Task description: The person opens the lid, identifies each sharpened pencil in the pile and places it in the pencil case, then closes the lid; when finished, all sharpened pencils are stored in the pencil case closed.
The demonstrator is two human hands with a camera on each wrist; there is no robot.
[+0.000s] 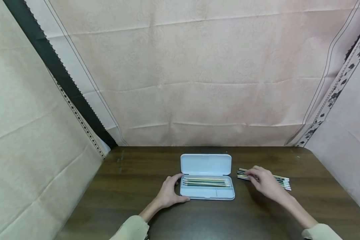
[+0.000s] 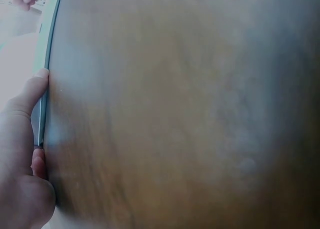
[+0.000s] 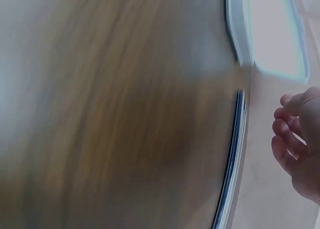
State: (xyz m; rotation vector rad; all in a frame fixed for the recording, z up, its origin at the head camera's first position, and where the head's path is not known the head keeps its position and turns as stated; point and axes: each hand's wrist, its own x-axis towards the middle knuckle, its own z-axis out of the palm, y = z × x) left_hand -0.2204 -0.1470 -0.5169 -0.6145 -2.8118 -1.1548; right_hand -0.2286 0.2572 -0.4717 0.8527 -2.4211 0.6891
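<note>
A light blue pencil case (image 1: 199, 192) lies on the table with its lid (image 1: 206, 164) tipped back. Several pencils (image 1: 207, 182) fill its rear compartment, beside a divided front section. My left hand (image 1: 169, 192) holds the case by its left end, thumb on the front edge and fingers at the back corner. To the right, my right hand (image 1: 266, 182) hovers over a row of loose pencils (image 1: 283, 181) with white ends. Its fingers (image 3: 287, 139) are loosely bent with nothing between them in the right wrist view, above the pencils.
The dark wooden table (image 1: 123, 200) ends at a back edge against a pale hanging cloth (image 1: 198, 100). More cloth walls it in at the left (image 1: 48, 150) and right.
</note>
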